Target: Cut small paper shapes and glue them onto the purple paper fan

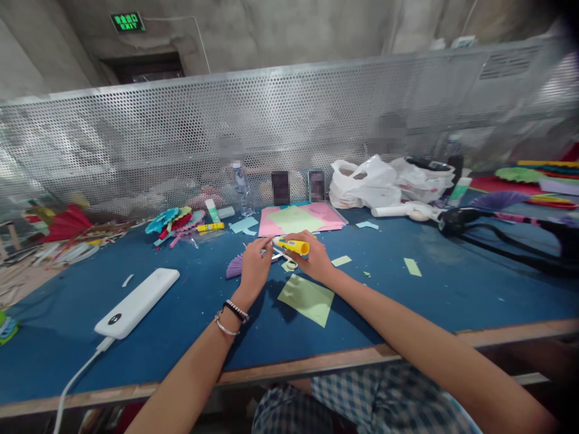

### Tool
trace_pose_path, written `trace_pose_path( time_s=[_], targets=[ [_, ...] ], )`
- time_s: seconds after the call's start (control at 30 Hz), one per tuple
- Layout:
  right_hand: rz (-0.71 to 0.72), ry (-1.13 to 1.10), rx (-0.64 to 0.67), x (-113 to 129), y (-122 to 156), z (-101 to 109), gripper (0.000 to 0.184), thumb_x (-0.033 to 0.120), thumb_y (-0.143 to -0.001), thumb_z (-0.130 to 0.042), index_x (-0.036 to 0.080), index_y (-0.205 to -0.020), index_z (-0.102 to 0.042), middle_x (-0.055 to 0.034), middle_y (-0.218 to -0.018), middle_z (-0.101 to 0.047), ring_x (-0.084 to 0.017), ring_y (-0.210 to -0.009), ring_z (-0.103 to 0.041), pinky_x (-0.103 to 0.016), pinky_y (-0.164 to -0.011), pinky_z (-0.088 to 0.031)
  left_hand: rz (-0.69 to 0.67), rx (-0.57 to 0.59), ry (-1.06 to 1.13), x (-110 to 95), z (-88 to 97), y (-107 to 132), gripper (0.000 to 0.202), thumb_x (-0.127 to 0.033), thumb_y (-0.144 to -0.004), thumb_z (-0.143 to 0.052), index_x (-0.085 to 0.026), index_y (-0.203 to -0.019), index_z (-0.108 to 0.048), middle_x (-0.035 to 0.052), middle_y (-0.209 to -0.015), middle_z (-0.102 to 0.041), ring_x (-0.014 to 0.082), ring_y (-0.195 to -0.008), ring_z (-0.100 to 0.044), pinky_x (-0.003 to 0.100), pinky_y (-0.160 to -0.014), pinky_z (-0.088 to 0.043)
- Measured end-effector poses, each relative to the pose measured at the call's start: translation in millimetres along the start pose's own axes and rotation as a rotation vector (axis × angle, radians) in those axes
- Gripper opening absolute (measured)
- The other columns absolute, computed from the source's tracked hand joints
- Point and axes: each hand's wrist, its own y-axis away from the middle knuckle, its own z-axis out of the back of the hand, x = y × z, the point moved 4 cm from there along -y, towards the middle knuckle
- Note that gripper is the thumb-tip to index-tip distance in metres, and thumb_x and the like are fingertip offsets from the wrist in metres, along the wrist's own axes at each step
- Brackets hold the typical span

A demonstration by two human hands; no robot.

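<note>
A yellow glue stick [293, 245] is held level above the blue worktop [407, 301] near its middle, gripped in the right hand [312, 259], whose fingers [304, 237] are curled closed around the body of the stick. The white end of the stick points left, and it is met there by the left hand [254, 268], whose fingers [263, 243] are pinched at that end; whether a cap is being gripped cannot be told. Bracelets [230, 316] are worn on the left wrist.

Just below the hands a light green paper square [306, 299] is laid flat on the worktop. A small folded purple paper fan [234, 266] is seen just left of the left hand, and a small roll of tape [292, 264] lies under the hands. Beyond the hands a stack of pink and green paper sheets [298, 219] is spread out. Small green paper scraps [412, 267] are scattered to the right. A white power bank [138, 302] with its cable is placed well to the left. A second yellow glue stick [210, 227] lies beside a heap of coloured paper fans [174, 222] farther back on the left. White plastic bags [389, 181] are set against the perforated metal screen [289, 132] at the back.
</note>
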Motion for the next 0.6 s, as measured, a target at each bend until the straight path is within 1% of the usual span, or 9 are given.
trace_pose_path(
  time_s=[0.13, 0.23, 0.33, 0.47, 0.6],
  targets=[
    [-0.004, 0.012, -0.007, 0.2, -0.1, 0.3, 0.03, 0.037, -0.081, -0.054, 0.025, -0.108, -0.053, -0.005, -0.095, -0.061, -0.019, -0.087, -0.054, -0.033, -0.076, -0.044, 0.047, -0.021, 0.037, 1.1, 0.9, 0.0, 0.022, -0.027, -0.083, -0.048, -0.016, -0.098, -0.06, 0.0061, -0.095, -0.064, 0.0171, -0.08, -0.057, 0.03, -0.072, -0.046],
    [-0.012, 0.018, -0.01, 0.0, 0.1, 0.2, 0.029, 0.036, -0.081, -0.054, 0.025, -0.108, -0.053, -0.005, -0.094, -0.061, -0.019, -0.086, -0.054, -0.033, -0.075, -0.044, 0.045, -0.017, 0.042, -0.1, 1.3, 0.3, 0.02, -0.026, -0.082, -0.048, -0.016, -0.094, -0.06, 0.0062, -0.092, -0.064, 0.0166, -0.077, -0.057, 0.027, -0.066, -0.045],
    [-0.011, 0.019, -0.015, -0.4, 0.0, 0.4, 0.028, 0.035, -0.081, -0.054, 0.025, -0.108, -0.053, -0.0051, -0.094, -0.061, -0.019, -0.086, -0.054, -0.033, -0.075, -0.044, 0.02, -0.003, 0.024, -2.6, 1.1, 1.1, 0.019, -0.023, -0.081, -0.048, -0.017, -0.094, -0.061, 0.0062, -0.095, -0.064, 0.0171, -0.081, -0.057, 0.027, -0.065, -0.046],
    [-0.012, 0.03, -0.019, -1.6, -0.4, 0.9, 0.026, 0.035, -0.082, -0.051, 0.024, -0.106, -0.053, -0.0056, -0.094, -0.061, -0.019, -0.086, -0.054, -0.033, -0.075, -0.045, -0.007, -0.003, -0.008, -5.8, 0.7, 2.0, 0.021, -0.019, -0.08, -0.048, -0.018, -0.096, -0.061, 0.0063, -0.098, -0.064, 0.0182, -0.085, -0.057, 0.029, -0.069, -0.046],
    [-0.024, 0.025, -0.012, -2.1, -0.1, 0.6, 0.026, 0.034, -0.082, -0.052, 0.024, -0.106, -0.054, -0.0054, -0.094, -0.061, -0.019, -0.085, -0.054, -0.033, -0.074, -0.045, -0.026, 0.003, -0.017, -7.3, -0.5, 2.6, 0.022, -0.015, -0.078, -0.048, -0.017, -0.096, -0.061, 0.0056, -0.097, -0.064, 0.0178, -0.084, -0.056, 0.029, -0.07, -0.046]
  ],
)
